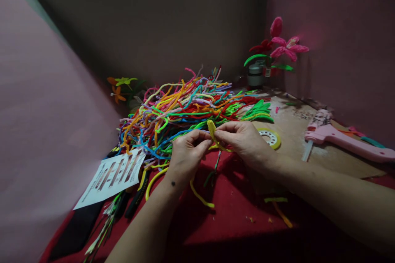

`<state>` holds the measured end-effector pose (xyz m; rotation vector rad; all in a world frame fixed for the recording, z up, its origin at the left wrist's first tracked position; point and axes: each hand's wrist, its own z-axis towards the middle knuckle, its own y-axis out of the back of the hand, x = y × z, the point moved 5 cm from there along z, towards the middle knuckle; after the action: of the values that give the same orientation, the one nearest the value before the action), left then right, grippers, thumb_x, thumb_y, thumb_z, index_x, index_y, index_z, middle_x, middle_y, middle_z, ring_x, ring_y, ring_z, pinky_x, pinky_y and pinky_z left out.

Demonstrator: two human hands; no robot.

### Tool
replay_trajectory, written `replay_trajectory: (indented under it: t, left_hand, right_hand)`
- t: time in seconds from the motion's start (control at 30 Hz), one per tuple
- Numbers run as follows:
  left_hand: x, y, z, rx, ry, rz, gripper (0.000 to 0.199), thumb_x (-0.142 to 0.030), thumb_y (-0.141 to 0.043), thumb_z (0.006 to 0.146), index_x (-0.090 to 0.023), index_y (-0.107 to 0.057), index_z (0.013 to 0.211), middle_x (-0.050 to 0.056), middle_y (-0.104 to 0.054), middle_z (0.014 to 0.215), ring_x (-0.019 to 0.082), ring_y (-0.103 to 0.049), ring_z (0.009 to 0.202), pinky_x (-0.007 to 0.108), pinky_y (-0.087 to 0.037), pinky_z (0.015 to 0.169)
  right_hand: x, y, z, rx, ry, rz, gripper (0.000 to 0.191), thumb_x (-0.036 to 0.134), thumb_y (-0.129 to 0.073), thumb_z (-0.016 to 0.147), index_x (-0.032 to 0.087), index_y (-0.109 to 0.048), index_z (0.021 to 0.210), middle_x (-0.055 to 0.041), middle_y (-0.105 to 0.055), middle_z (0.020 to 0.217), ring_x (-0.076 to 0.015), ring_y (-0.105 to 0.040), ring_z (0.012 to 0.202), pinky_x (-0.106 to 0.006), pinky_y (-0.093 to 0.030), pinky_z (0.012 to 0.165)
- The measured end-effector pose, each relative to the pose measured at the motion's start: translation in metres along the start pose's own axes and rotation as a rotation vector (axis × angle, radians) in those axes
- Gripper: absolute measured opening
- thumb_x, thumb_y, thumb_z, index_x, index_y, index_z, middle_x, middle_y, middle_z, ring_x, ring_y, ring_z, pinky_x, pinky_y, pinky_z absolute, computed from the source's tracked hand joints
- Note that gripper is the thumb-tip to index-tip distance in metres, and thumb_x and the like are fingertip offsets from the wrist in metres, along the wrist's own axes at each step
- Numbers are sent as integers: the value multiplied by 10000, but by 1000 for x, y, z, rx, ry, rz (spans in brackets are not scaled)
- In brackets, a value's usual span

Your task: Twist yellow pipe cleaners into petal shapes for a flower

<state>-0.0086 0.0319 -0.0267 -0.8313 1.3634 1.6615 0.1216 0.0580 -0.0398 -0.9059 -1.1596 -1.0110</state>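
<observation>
Pinched in the left hand [186, 152] and right hand [247, 139] was a bent, fuzzy yellow stick [211, 127], with a big messy pile [185, 107] just behind it. It looked like a shaping bit, calling for soft, steady fingers.

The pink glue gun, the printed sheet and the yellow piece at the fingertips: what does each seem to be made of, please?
The pink glue gun looks like moulded plastic: smooth, evenly coloured, rounded. The printed sheet seems matt paper, being thin and white with straight edges. The yellow piece between the left hand and right hand looks like fuzzy pipe cleaner; any wire core is hidden.
</observation>
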Motion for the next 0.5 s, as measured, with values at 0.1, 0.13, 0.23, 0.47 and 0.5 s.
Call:
replay_trajectory:
  t: [0.1, 0.13, 0.23, 0.47, 0.5]
  left_hand:
    - [-3, -2, -2, -14, -91, 72, 70, -190, -583, 703, -155, -638, 729, -4, -616, 655, 98, -535, 566, 201, -426, 535]
    - [-4, -2, -2, -21, -119, 93, 64, -181, -585, 702, -158, -640, 725, 0, -626, 683, 103, -550, 609, 200, -434, 570]
    - [-6, -4, -2, -8, -114, 91, 51, -179, -593, 697, -156, -637, 713, 0, -626, 698, 99, -549, 616, 199, -438, 590]
    - [-4, -9, -1, 33, 30, -66, 119, -257, -574, 722, -141, -591, 704, -20, -554, 616, 79, -477, 505, 195, -395, 477]
    - [-5, -10, -2, 15, 18, -35, 128, -261, -560, 732, -142, -587, 696, -22, -544, 613, 77, -468, 503, 193, -385, 476]
  right_hand:
    - [-3, 0, 1, -8, 1, -16, 139, 217, -549, 676, 109, -636, 674, -2, -572, 599, -88, -473, 540, -218, -364, 509]
    - [-4, 0, 1, -8, 1, -20, 131, 207, -548, 671, 110, -636, 678, 0, -575, 602, -86, -474, 541, -215, -367, 513]
    - [-5, -1, 0, -13, 9, -56, 113, 178, -534, 667, 115, -627, 658, 11, -563, 580, -78, -463, 524, -205, -362, 504]
    - [1, 0, -3, -64, 69, -112, 85, 136, -517, 647, 122, -597, 620, 19, -553, 578, -83, -480, 543, -192, -384, 511]
    - [2, 0, -4, -70, 76, -125, 84, 132, -515, 645, 125, -588, 603, 22, -548, 566, -81, -476, 534, -189, -379, 504]
